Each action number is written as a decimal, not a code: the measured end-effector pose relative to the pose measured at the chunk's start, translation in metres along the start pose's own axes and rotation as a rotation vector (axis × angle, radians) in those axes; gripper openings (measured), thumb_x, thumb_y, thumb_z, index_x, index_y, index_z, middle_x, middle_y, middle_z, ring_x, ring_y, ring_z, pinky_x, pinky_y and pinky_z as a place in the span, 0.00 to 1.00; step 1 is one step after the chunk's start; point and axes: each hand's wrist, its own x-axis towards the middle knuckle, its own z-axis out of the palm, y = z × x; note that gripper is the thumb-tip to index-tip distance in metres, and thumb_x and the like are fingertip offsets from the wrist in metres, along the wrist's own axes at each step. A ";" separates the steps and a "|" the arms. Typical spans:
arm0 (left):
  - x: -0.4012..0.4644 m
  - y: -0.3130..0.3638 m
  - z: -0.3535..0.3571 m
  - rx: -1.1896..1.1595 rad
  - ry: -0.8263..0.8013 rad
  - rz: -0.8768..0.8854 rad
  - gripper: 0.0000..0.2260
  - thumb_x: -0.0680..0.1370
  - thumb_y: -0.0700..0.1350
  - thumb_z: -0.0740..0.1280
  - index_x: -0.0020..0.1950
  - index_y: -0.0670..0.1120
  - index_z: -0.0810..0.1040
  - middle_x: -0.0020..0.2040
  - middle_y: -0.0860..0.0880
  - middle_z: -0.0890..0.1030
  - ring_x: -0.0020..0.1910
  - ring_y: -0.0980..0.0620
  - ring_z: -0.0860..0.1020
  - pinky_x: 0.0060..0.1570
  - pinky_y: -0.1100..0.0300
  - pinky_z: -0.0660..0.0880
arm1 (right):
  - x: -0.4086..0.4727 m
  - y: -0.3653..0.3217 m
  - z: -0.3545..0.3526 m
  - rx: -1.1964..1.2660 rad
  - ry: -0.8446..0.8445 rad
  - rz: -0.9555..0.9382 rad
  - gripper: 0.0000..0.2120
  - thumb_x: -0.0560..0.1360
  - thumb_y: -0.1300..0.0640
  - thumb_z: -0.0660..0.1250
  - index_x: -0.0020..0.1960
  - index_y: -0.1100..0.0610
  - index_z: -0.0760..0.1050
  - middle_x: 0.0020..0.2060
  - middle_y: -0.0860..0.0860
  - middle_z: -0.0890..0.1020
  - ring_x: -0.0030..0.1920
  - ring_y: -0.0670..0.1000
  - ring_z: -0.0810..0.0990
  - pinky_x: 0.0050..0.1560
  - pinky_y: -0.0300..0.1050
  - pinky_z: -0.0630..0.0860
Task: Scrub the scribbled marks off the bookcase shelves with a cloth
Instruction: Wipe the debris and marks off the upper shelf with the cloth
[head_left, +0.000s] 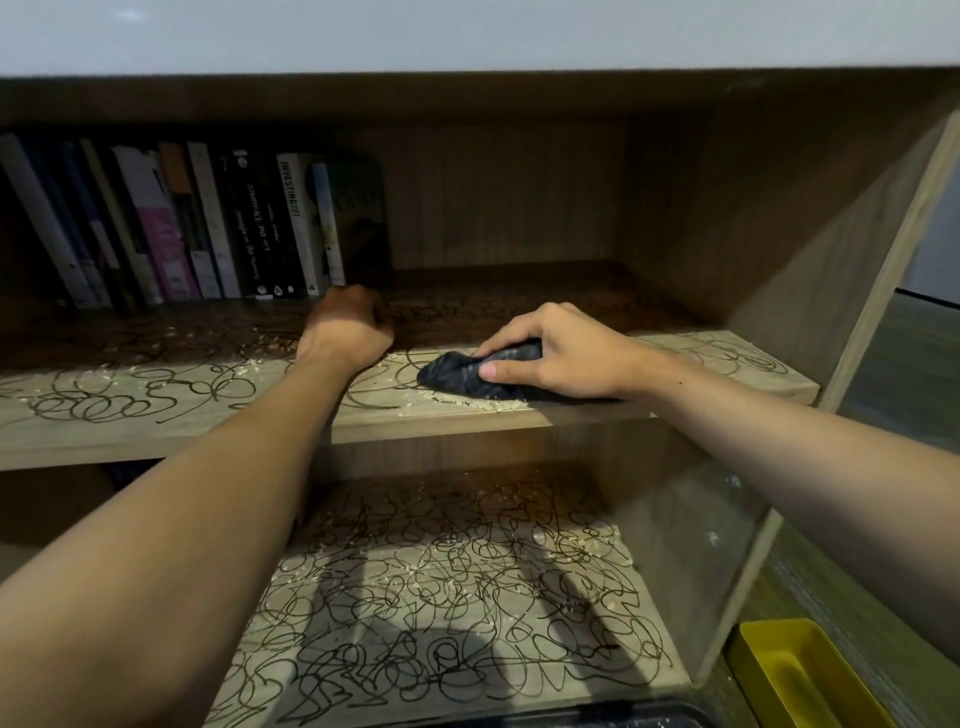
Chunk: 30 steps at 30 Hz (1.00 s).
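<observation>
On upper shelf (675, 395), dark crumpled cloth (467, 376) in right hand (561, 353) grip, left hand (345, 327) fisted, holding nothing, black scribbles (130, 402).

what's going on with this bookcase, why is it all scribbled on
A person is scrubbing pen scribbles off the shelves. Their right hand grips a dark cloth pressed on the upper shelf near its front edge. The left hand rests on the same shelf in a loose fist, just right of a row of books. Scribbles and pale crumbs still cover the upper shelf, and the lower shelf is densely marked, so most of the work remains.
</observation>
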 end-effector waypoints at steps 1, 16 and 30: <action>0.000 0.000 0.000 -0.002 -0.002 -0.003 0.11 0.76 0.43 0.63 0.53 0.41 0.81 0.50 0.37 0.81 0.50 0.37 0.79 0.52 0.49 0.78 | -0.001 -0.003 0.001 0.023 -0.025 -0.017 0.15 0.74 0.47 0.69 0.58 0.51 0.81 0.51 0.42 0.82 0.49 0.35 0.78 0.49 0.25 0.70; -0.002 0.004 -0.002 -0.007 -0.035 -0.011 0.12 0.76 0.41 0.65 0.57 0.42 0.79 0.54 0.37 0.80 0.53 0.38 0.78 0.55 0.52 0.77 | 0.002 -0.002 -0.008 0.067 -0.127 0.027 0.15 0.74 0.49 0.70 0.58 0.51 0.81 0.52 0.44 0.83 0.49 0.38 0.80 0.50 0.29 0.74; 0.004 -0.003 0.002 -0.028 -0.035 0.006 0.11 0.78 0.45 0.64 0.57 0.44 0.80 0.52 0.41 0.80 0.51 0.41 0.79 0.51 0.52 0.78 | 0.087 0.029 0.014 -0.106 0.085 0.443 0.15 0.78 0.49 0.64 0.62 0.51 0.77 0.58 0.51 0.80 0.55 0.52 0.77 0.53 0.42 0.71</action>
